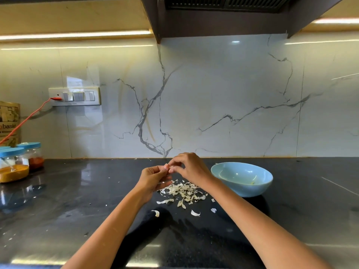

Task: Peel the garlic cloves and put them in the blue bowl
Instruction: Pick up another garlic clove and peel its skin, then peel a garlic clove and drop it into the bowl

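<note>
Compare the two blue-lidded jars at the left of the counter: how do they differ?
The nearer jar holds yellow-orange powder; the farther jar holds red. The nearer jar looks larger and partly hides the farther jar, which stands closer to the wall. Both are clear, with blue lids on.

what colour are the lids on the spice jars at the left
Blue lids, seen in the head view, the only one.

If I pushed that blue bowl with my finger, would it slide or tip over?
The bowl would probably slide, since the dark counter looks smooth and glossy. It seems nearly empty, so likely light. Its rounded sides narrow toward the base, so a push near the rim might rock it.
</note>
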